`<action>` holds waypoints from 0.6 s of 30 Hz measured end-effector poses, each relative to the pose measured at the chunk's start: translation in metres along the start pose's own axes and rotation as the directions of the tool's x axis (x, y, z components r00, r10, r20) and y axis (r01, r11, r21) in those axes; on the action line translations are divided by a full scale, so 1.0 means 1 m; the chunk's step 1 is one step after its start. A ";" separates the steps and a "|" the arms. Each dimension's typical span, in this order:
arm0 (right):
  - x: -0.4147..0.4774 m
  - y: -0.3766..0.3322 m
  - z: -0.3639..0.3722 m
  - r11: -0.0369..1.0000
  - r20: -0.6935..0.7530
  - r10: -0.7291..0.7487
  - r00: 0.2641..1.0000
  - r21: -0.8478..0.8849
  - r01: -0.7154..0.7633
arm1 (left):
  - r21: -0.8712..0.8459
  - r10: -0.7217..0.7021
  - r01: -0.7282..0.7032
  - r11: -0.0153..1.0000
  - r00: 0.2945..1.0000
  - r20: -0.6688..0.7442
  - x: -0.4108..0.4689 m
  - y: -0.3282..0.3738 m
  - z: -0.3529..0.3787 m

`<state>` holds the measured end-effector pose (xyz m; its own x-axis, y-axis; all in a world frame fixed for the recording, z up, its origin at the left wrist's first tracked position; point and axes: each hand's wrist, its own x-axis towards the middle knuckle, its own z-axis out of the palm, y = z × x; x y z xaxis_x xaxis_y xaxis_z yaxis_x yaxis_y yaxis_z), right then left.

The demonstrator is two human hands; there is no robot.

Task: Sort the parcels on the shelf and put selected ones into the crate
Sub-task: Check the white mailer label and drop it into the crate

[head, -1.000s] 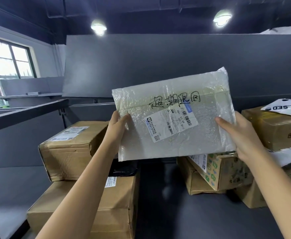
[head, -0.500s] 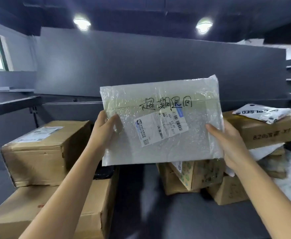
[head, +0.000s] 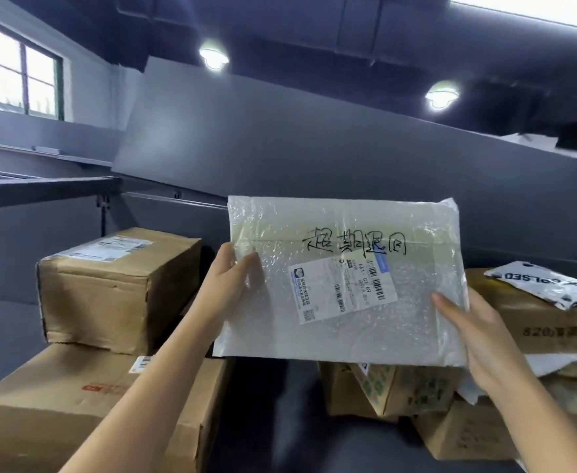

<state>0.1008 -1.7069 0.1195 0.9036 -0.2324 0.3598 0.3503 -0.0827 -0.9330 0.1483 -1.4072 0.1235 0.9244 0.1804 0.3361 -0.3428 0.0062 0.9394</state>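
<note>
Bubble-wrap parcel [head: 341,285], labelled, handwritten: side edges pinched between fingers [head: 248,268] of left hand [head: 227,285] and right hand [head: 475,329]; boxes [head: 109,288] on shelf [head: 273,421] below fingers. Step: probably label check. Next: keep-or-crate decision; crate unseen.

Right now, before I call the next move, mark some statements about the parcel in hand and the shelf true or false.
1. The left hand and right hand both grip the bubble mailer. True.
2. The mailer is lying flat. False: it is held upright, label toward the camera.
3. Handwriting sits above its printed label. True.
4. The white poly bag lies under a carton. False: it lies on top of the right-hand carton.
</note>
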 end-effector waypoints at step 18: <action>-0.192 0.013 -0.071 0.991 -0.590 0.050 0.806 -0.074 -0.115 | -0.052 -0.048 0.080 0.995 0.891 0.452 -0.079 -0.037 0.080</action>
<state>-0.0855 -1.7324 0.0382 0.5998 -0.7634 0.2396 0.2244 -0.1269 -0.9662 0.1010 -1.5002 0.0673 0.9154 -0.2841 0.2853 -0.2764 0.0718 0.9584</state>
